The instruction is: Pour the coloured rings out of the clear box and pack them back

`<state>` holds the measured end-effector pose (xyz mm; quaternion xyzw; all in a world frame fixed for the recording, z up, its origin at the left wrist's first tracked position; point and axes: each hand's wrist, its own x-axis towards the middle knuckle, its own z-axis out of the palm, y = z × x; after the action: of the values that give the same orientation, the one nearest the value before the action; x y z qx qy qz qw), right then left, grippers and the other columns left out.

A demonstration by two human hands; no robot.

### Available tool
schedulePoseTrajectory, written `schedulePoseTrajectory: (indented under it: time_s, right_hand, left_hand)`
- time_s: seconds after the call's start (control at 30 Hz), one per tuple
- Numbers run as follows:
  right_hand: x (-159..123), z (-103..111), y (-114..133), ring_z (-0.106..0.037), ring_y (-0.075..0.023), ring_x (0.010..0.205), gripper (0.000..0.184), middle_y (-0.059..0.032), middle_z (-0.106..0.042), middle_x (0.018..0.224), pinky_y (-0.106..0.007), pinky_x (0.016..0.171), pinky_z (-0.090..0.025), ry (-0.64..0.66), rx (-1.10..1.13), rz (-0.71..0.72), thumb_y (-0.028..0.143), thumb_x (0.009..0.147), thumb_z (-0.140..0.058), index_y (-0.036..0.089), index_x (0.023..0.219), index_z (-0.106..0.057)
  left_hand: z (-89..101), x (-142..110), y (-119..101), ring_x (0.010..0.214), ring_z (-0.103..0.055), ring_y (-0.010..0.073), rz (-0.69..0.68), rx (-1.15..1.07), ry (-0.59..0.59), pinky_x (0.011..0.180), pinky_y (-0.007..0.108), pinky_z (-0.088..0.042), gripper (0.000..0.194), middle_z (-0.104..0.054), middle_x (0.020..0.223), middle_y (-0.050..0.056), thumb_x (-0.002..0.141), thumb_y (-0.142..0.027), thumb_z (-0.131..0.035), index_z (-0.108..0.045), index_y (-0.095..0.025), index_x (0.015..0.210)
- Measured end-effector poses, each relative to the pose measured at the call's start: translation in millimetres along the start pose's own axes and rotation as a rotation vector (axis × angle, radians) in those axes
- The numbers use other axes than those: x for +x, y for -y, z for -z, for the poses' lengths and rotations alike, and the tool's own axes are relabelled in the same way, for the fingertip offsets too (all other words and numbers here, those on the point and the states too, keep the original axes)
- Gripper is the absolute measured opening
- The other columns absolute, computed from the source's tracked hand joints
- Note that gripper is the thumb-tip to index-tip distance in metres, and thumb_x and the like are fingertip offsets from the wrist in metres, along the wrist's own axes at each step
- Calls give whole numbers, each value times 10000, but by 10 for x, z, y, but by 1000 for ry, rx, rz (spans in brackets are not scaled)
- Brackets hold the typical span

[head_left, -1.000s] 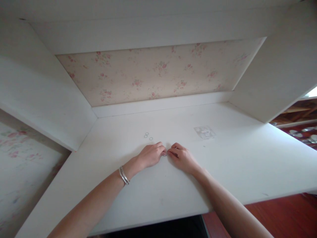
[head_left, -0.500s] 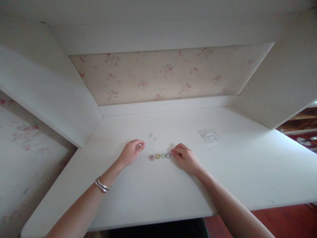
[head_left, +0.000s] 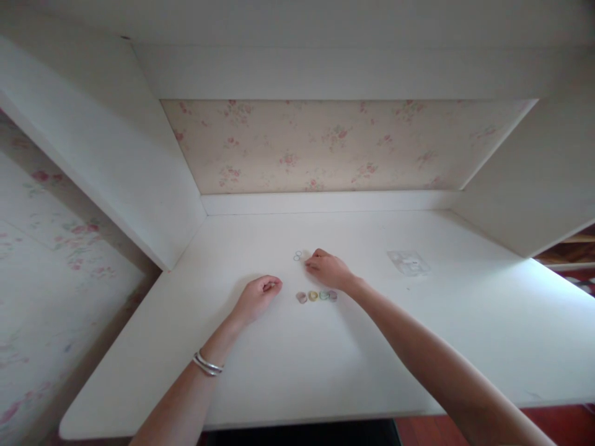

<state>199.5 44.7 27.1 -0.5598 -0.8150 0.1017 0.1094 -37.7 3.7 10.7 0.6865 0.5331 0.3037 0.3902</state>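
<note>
My right hand (head_left: 326, 269) reaches over the table with its fingers pinched down, just right of a pair of thin rings (head_left: 297, 255). Its fingertips cover the spot where a third thin ring lay, so what they hold is hidden. My left hand (head_left: 255, 298) rests to the left, fingers curled and tips together; I cannot make out anything in them. Between and in front of the hands runs a row of thicker rings: pinkish (head_left: 302, 298), yellow (head_left: 313, 296), green (head_left: 324, 296) and purple (head_left: 333, 296).
A clear plastic packet (head_left: 409, 263) lies on the white table (head_left: 279, 371) to the right. A low back ledge (head_left: 325, 202) and white side panels (head_left: 158, 155) enclose the surface, with a white board (head_left: 344, 71) overhead.
My right hand has left the purple end of the row and moved forward to the thin rings. My left hand has drawn back from the row, which came into view. The camera has turned slightly left.
</note>
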Motion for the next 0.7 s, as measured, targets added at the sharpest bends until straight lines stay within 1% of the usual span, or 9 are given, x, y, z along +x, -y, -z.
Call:
schedulePoseTrajectory:
  time_s: [0.13,0.23,0.3,0.43,0.47,0.57,0.63,0.7]
  right_hand:
    - [48,-14,-22,-582,-144,836,246,-51,-587,1013,-232,731,-393,31,-22,-22,279,894,-438,215,895,-675]
    - [-12,20,-49,-583,-135,799,255,-63,-586,982,-224,709,-390,57,-30,-15,254,901,-430,188,833,-667]
    - [-96,75,-64,-580,-130,793,240,-64,-580,970,-223,714,-395,36,-2,-6,246,905,-431,181,845,-654]
    - [-397,234,-76,-569,-128,827,205,-54,-567,957,-241,767,-412,-120,140,53,258,913,-434,188,897,-626]
    - [-495,267,-73,-567,-130,827,202,-51,-566,949,-248,769,-417,-140,161,70,264,914,-434,192,897,-622]
    - [-786,307,-59,-566,-131,797,202,-52,-564,933,-259,749,-431,-131,182,91,263,918,-422,201,896,-613]
    - [-934,280,-48,-567,-129,777,207,-53,-562,937,-257,730,-435,-104,168,83,251,922,-407,203,895,-607]
    - [-1019,230,-38,-568,-126,762,211,-54,-560,948,-251,712,-434,-69,134,76,244,925,-396,204,901,-602]
  left_hand:
    - [-9,-21,30,738,-597,161,-16,-18,6,663,252,-435,353,-673,815,24,804,-459,-501,-660,-167,923]
    - [-18,-19,34,728,-588,158,-24,-24,7,659,250,-423,345,-667,805,22,807,-458,-498,-660,-172,910]
    - [-16,-20,28,706,-576,156,-23,-11,9,637,248,-412,342,-660,779,18,807,-454,-494,-661,-173,907]
    - [-3,-29,3,654,-552,150,-17,21,16,588,241,-390,344,-644,718,8,805,-452,-487,-670,-177,901]
    - [-2,-30,-2,657,-554,151,-17,27,17,590,241,-390,339,-647,721,7,803,-450,-490,-673,-180,896]
    - [-8,-27,-5,687,-568,153,-25,36,21,619,243,-402,327,-664,757,6,804,-445,-491,-676,-191,892]
    - [-19,-24,1,698,-577,156,-31,40,20,639,247,-409,331,-669,769,7,806,-448,-485,-674,-192,897]
    - [-30,-24,10,712,-585,159,-34,42,14,656,249,-415,340,-673,785,10,807,-456,-481,-671,-190,905]
